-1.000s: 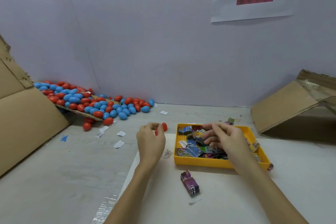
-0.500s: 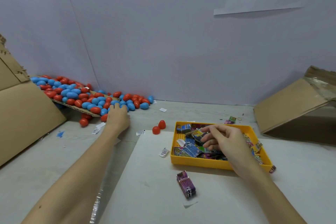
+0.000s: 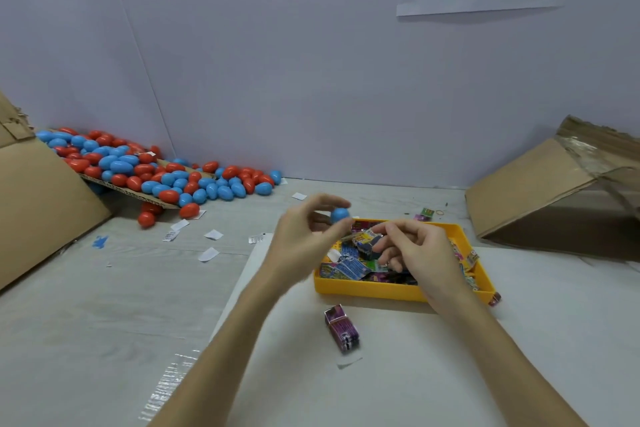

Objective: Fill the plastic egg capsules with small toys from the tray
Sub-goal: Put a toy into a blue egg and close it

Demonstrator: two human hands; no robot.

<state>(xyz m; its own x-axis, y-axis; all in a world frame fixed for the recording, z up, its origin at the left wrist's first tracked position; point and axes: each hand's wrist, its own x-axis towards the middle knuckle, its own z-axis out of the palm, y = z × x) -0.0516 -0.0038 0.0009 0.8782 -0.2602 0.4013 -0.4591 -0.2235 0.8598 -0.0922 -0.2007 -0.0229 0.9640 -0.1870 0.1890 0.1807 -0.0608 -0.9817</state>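
My left hand (image 3: 304,236) pinches a blue egg capsule (image 3: 339,214) between thumb and fingers, just left of the yellow tray (image 3: 388,289). Over the tray, my right hand (image 3: 415,253) holds a small packaged toy (image 3: 366,240) in its curled fingers, close to the capsule. The tray is full of colourful small toy packets. A pile of red and blue egg capsules (image 3: 166,177) lies on a cardboard sheet at the back left. The red capsule halves seen earlier are hidden behind my left hand.
A purple toy packet (image 3: 341,328) lies on the white mat in front of the tray. Cardboard boxes stand at the far left (image 3: 38,204) and at the right (image 3: 554,191). Paper scraps (image 3: 209,243) litter the table between pile and tray.
My left hand reached to the egg pile, took a blue capsule and came back beside the tray. My right hand stayed over the tray with a toy in its fingers.
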